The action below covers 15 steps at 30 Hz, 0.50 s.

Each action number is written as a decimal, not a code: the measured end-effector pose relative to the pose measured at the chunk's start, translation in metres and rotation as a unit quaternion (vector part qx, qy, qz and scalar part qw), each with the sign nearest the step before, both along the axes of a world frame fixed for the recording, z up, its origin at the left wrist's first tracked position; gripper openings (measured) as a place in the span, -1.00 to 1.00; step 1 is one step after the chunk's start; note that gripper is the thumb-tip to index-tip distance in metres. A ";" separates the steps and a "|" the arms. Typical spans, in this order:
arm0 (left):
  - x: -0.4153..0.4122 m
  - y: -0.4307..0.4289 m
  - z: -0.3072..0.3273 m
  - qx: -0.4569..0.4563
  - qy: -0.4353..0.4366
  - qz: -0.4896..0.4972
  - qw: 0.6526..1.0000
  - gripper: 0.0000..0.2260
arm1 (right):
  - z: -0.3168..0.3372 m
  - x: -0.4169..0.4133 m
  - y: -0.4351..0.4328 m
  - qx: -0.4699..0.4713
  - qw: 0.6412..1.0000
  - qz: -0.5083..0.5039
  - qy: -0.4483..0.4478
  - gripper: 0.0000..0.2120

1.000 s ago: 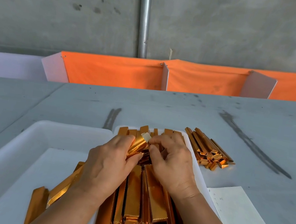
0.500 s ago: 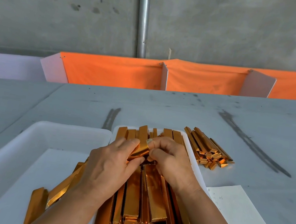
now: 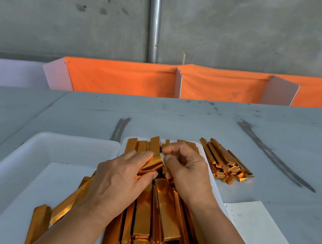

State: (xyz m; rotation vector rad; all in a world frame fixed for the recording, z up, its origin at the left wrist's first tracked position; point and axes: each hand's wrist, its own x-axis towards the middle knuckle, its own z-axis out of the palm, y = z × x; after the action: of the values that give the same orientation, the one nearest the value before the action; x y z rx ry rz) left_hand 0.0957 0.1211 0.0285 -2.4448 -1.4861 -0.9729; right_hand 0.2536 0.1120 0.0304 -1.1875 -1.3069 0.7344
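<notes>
The large white tray [image 3: 25, 160] on the left holds a few gold boxes [image 3: 63, 209] by its right wall. The left hand [image 3: 118, 180] grips one gold box [image 3: 152, 163] above the narrower tray [image 3: 122, 148], which is packed with stacked boxes [image 3: 162, 216]. The right hand [image 3: 185, 173] pinches the held box's white end flap. A loose pile [image 3: 227, 163] lies on the table further right.

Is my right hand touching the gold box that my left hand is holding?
Touching. The head view shows the right hand pinching the white end flap of the gold box, which the left hand grips.
</notes>
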 end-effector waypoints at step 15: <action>0.002 -0.005 0.003 -0.028 0.002 -0.020 0.999 -0.60 | 0.001 0.000 0.000 -0.015 1.000 0.001 -0.016 -0.78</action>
State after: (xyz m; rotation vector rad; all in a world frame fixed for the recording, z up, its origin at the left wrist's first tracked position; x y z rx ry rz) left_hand 0.0977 0.1157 0.0317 -2.5223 -1.4897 -0.9460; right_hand 0.2537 0.1124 0.0314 -1.2259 -1.3270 0.7418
